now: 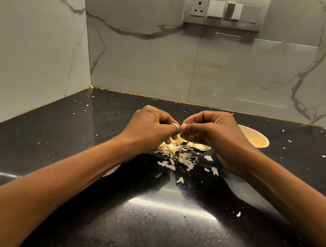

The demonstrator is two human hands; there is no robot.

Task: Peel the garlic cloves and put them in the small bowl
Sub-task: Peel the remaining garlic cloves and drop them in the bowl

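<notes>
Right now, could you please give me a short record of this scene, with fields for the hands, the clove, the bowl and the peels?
left hand: pinches the garlic clove; ring on a finger
right hand: pinches the same clove
garlic clove: between both hands, mostly hidden
small bowl: on the counter behind the right hand, partly hidden
peels: piled on the counter below the hands

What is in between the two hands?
In the head view, a small pale garlic clove, pinched by fingers of the left hand and the right hand.
</notes>
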